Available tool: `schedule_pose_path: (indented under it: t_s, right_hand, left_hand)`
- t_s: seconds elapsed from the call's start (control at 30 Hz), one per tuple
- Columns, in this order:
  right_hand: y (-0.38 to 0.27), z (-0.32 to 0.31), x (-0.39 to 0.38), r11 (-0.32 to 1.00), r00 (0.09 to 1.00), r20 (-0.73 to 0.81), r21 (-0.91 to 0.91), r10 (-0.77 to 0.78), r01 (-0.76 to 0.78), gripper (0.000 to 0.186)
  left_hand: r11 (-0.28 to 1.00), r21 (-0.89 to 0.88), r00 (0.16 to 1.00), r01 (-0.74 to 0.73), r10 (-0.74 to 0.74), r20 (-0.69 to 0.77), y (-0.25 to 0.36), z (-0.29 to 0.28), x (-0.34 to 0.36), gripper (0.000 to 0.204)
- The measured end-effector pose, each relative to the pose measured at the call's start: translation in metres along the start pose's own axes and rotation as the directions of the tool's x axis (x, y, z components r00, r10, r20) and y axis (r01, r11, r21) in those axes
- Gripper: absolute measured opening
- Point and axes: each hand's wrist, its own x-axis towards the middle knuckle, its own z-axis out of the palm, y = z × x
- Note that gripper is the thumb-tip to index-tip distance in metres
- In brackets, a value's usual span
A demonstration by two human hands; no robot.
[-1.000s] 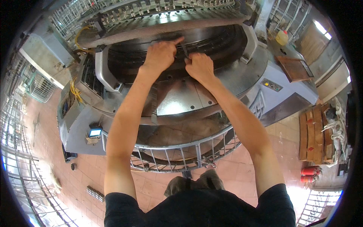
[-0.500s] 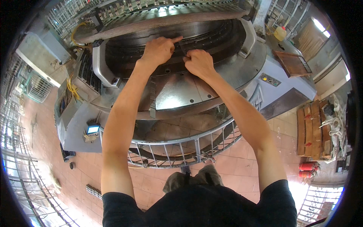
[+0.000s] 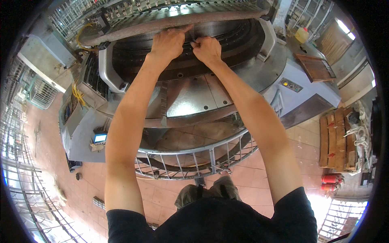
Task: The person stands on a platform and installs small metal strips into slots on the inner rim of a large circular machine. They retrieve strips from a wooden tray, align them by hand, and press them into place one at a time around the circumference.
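Observation:
Both my hands reach inside the large round machine, apparently a circular knitting machine, in front of its dark ringed cylinder [image 3: 233,40]. A thin, dark, flat strip [image 3: 193,34] stands upright between them. My right hand [image 3: 208,49] is closed, pinching around the strip's lower part with thumb and fingers. My left hand [image 3: 168,43] is just left of it, index finger stretched out toward the strip's upper end. Its other fingers curl downward and their tips are hidden. Whether the left index finger touches the strip is unclear.
Above my hands runs a thick curved rim [image 3: 174,25]. Silver brackets [image 3: 108,69] flank the opening. A polished metal plate [image 3: 190,99] and a curved railing [image 3: 194,156] lie nearer me. Buttons [image 3: 289,85] sit at right, a small lit screen [image 3: 99,138] at left.
Both hands have moved up and farther into the machine, toward the curved rim. The strip has risen with the right hand, still in its pinch.

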Motion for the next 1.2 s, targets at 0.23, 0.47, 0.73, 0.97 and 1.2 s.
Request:
schedule_pose_path:
  t_s: [0.23, 0.47, 0.73, 0.97, 1.2]
  right_hand:
    - [0.009, 0.007, 0.007, 0.980, 0.994, -0.076, 0.186, 0.081, -0.066, 0.030]
    - [0.010, 0.002, 0.014, 0.989, 0.991, -0.072, 0.102, 0.113, -0.106, 0.050]
    - [0.004, -0.005, 0.020, 0.982, 0.971, 0.151, 0.008, 0.187, -0.190, 0.047]
    - [0.010, -0.005, 0.025, 0.169, 0.790, 0.588, 0.773, 0.170, -0.612, 0.021]
    - [0.010, -0.006, 0.023, 0.046, 0.795, 0.602, 0.794, 0.077, -0.606, 0.022]
  left_hand:
    - [0.998, 0.060, 1.000, 0.008, -0.008, 0.007, 0.000, -0.003, -0.002, 0.086]
    - [0.997, 0.078, 0.993, 0.017, -0.026, 0.117, 0.003, -0.002, -0.012, 0.084]
    - [0.995, -0.096, 1.000, -0.013, 0.013, 0.004, 0.019, -0.021, -0.041, 0.031]
    - [0.668, -0.595, 0.845, 0.447, -0.534, 0.036, 0.039, -0.080, -0.161, 0.017]
    - [0.172, -0.674, 0.587, 0.718, -0.669, 0.455, 0.058, -0.085, -0.220, 0.018]
